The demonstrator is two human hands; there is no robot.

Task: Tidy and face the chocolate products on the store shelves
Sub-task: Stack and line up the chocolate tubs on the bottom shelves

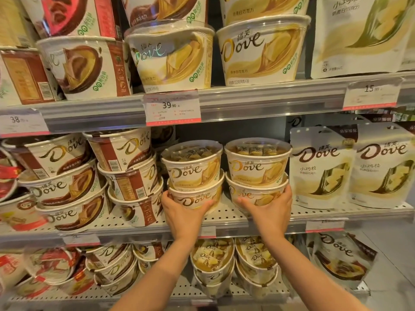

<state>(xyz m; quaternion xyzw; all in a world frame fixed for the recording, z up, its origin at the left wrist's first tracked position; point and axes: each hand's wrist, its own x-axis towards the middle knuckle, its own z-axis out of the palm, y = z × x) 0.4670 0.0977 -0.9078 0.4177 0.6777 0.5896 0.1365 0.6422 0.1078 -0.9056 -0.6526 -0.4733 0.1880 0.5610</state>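
Left hand (182,212): gripping the lower tub of the left stack (195,199), fingers curling round its left side and under its front.
Right hand (268,209): gripping the lower tub of the right stack (253,195), thumb lying across the front, fingers wrapping the right side.
Left stack: two cream Dove tubs sitting one on the other on the middle shelf (224,221); the top tub (192,167) is showing wrapped chocolates through its clear lid.
Right stack: two matching tubs standing just beside the left stack; the top tub (257,163) is also showing small wrapped pieces under a clear lid, logo facing forward.
Brown tubs (94,176): leaning in tilted stacks to the left on the same shelf, several turning their barcodes or sides outward.
Pouches (350,167): two cream Dove bags standing upright to the right of the right stack, facing front.
Top shelf (269,95): carrying two big cream tubs (215,52) side by side, brown tubs to their left, a large pouch at right.
Price tag (173,107): hanging on the top shelf's rail, reading 39.90.
Bottom shelf (179,292): holding more cream tubs, with wrapped pieces showing through the lids, beside brown and red tubs at left and a pouch at right.
Surface: perforated grey metal shelving with price rails running along each edge.
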